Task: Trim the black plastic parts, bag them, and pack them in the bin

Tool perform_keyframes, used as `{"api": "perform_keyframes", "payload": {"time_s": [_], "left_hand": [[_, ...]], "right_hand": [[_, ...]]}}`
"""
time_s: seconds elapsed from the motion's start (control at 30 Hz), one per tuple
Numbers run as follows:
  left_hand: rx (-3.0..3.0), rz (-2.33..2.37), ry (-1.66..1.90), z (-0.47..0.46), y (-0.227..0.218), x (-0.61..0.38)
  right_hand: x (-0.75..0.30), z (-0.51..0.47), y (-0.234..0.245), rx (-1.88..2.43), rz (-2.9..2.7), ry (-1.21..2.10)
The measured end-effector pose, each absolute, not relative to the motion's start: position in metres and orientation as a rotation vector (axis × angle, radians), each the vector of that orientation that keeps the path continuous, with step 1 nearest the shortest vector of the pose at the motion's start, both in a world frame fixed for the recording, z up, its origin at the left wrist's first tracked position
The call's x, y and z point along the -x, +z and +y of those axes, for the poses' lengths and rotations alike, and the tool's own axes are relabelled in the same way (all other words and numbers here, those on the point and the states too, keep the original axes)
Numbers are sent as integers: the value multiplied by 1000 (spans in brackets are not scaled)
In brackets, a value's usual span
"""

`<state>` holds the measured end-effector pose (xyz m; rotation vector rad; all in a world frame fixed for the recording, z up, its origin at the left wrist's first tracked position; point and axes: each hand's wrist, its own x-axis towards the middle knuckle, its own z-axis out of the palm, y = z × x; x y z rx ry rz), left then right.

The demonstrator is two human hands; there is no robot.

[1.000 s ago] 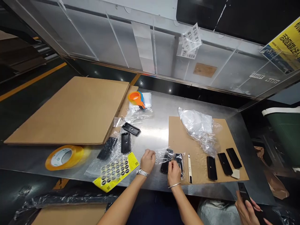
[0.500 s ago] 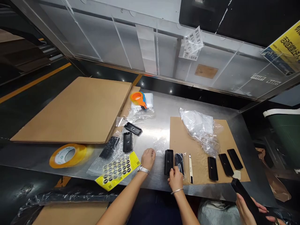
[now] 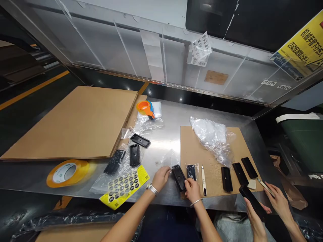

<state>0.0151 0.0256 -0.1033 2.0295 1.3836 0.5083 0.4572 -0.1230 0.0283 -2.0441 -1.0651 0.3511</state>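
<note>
My right hand grips the lower right side of a shallow black plastic tray, held tilted at the cardboard's left edge. My left hand, with a metal watch at the wrist, has thumb and fingers pinched together at the edge of a thin clear plastic bag. The bag's mouth is close to the tray's upper end. Right of my right hand, a bagged black piece lies on the cardboard sheet, with a cream-handled pen-like tool beside it.
Sticker sheet, tape roll, stacked cardboard and an orange tape dispenser lie left. A bag pile and black trays lie right. A co-worker's hands hold a black piece and a slim tool.
My right hand has lifted and tilted the tray, moving its top leftward. My left hand has closed at the clear bag. The co-worker now holds a slim tool. The camera view has shifted slightly.
</note>
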Motion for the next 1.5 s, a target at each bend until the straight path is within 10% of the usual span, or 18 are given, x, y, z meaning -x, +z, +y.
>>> {"api": "perform_keyframes", "payload": {"time_s": [0.37,0.67,0.97,1.5], "left_hand": [[-2180,1434,590,-2,-72,-26],[-2201,1076,601,-25,-26,-34],[-219,1192,1043,-25,-40,-21],[369,797,1124,-20,-50,-6]], "right_hand": [[-159,-37,-94,2031,-1114,1069],[-168,-38,-57,2166,-1685,707],[-151,-46,-13,2148,-1966,634],[-126,-76,-24,1717,-2154,496]]}}
